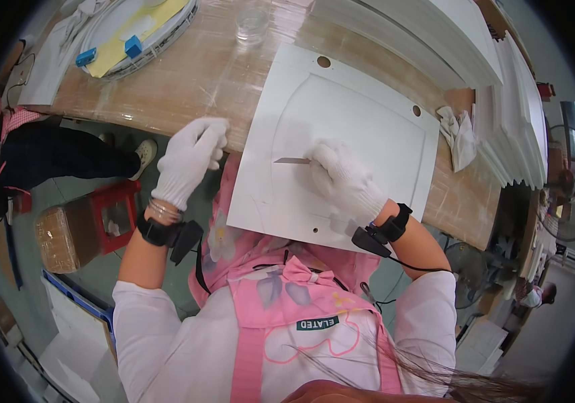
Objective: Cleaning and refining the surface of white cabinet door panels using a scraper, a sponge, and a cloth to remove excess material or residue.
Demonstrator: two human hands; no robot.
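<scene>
A white panel (368, 107) with a raised curved border and round holes lies at an angle on the table, its near edge overhanging toward my apron. In a white knitted glove, my right hand (342, 173) is closed above the panel's middle. From its fingers a thin grey blade (291, 160) points left; any handle is hidden in the glove. My left hand (195, 156), gloved too, hovers left of the panel by the table's front edge. Its fingers are curled in, and I see nothing between them.
The wrapped brown table (166, 97) holds a round tray (173, 33) with yellow sheet and blue pieces, a clear cup (252, 25), a crumpled white cloth (460, 138) and stacked white panels (512, 107). Left on the floor are a cardboard box (66, 235) and another person's leg (72, 149).
</scene>
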